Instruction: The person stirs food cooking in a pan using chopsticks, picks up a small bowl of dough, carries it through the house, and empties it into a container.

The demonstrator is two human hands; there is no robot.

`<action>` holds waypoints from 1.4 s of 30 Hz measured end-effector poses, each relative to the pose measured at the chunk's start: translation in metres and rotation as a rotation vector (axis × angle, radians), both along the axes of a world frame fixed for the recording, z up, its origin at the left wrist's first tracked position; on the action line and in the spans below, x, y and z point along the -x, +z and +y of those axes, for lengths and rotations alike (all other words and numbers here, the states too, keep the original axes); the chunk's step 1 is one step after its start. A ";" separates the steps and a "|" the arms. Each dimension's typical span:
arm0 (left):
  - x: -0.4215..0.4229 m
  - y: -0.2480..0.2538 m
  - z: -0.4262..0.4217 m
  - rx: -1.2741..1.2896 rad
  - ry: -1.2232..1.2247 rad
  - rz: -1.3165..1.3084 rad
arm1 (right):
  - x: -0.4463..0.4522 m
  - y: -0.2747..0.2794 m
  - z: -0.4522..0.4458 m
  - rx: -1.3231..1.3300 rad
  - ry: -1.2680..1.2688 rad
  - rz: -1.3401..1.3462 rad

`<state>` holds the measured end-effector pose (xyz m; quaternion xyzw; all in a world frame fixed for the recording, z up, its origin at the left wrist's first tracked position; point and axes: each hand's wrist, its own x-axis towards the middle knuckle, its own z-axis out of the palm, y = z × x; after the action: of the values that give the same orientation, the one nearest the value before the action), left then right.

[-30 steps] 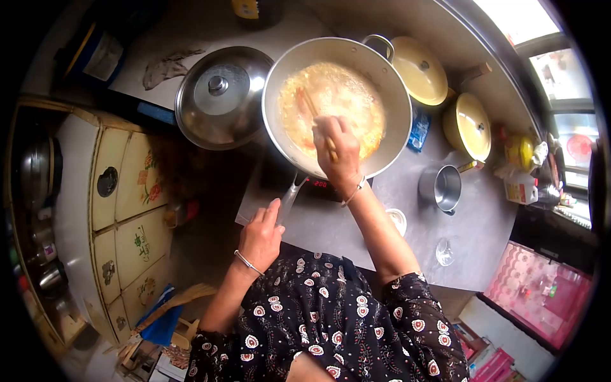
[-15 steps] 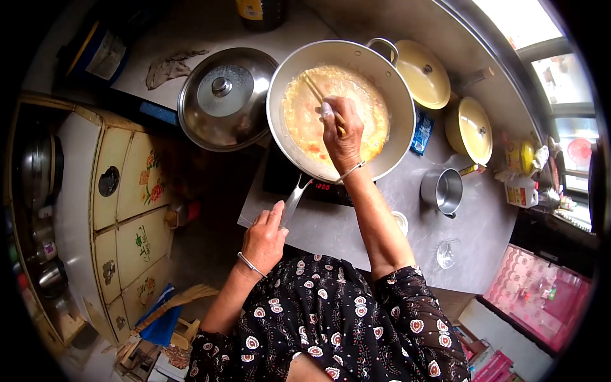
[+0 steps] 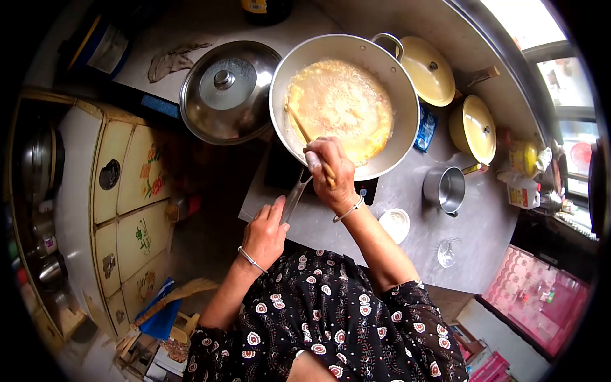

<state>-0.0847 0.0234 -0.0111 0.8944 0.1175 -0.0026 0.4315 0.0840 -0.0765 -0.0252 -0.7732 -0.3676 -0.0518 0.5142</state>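
A large light-coloured wok (image 3: 340, 47) stands on a dark induction cooker (image 3: 278, 167). Cloudy, bubbling liquid (image 3: 337, 95) with yellow, egg-like bits fills its bottom. My left hand (image 3: 264, 237) is closed around the wok's long metal handle (image 3: 296, 198). In my right hand (image 3: 333, 170), above the wok's near rim, are wooden chopsticks (image 3: 296, 122). Their tips reach into the left side of the liquid. My fingers hide part of the chopsticks.
Left of the wok lies a steel lid (image 3: 197, 114) with a glass centre. At right are two yellow lidded pots (image 3: 428, 70), a blue packet (image 3: 426, 130), a small metal pot (image 3: 444, 190), a white bowl (image 3: 395, 224) and a clear glass (image 3: 447, 253).
My right hand has drawn back toward me, bringing the chopsticks from the middle of the wok to its near left side. My left hand stays on the handle.
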 end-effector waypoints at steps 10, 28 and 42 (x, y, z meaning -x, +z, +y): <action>0.000 0.001 -0.001 0.019 0.020 0.033 | 0.016 0.007 -0.009 0.104 0.095 -0.077; 0.002 -0.004 -0.002 -0.024 0.014 -0.021 | 0.027 0.008 -0.019 0.098 0.073 -0.119; 0.001 0.001 -0.003 0.008 0.037 0.028 | 0.025 0.004 -0.028 0.083 0.025 -0.098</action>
<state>-0.0859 0.0207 -0.0102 0.8901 0.1400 -0.0074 0.4336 0.0592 -0.1047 -0.0215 -0.7857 -0.4038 -0.0675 0.4637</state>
